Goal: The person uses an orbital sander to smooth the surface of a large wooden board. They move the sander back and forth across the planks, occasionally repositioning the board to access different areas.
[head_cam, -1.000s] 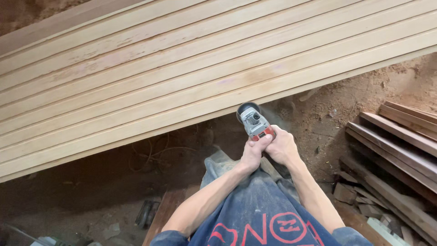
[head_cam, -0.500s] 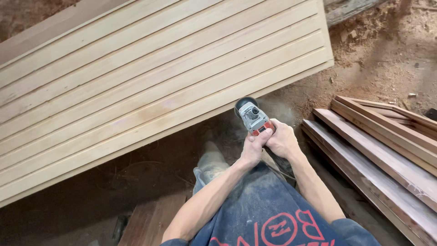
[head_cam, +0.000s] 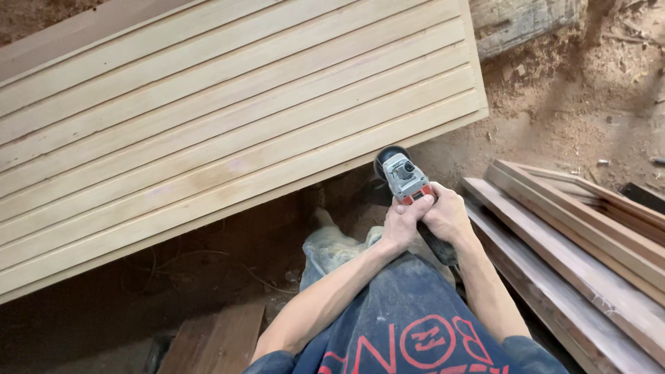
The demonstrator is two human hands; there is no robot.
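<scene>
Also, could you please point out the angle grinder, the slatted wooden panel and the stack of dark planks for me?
angle grinder [head_cam: 405, 176], head view, on its grey gear head.
slatted wooden panel [head_cam: 228, 131], head view, on a middle slat.
stack of dark planks [head_cam: 589, 249], head view, on the top face of a plank.

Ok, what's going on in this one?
A person grips a grey and red angle grinder with both hands, left hand and right hand wrapped around its body. The disc end sits at the lower edge of a large slatted wooden panel. Darker planks lie stacked on the sawdust-covered ground to the right.
</scene>
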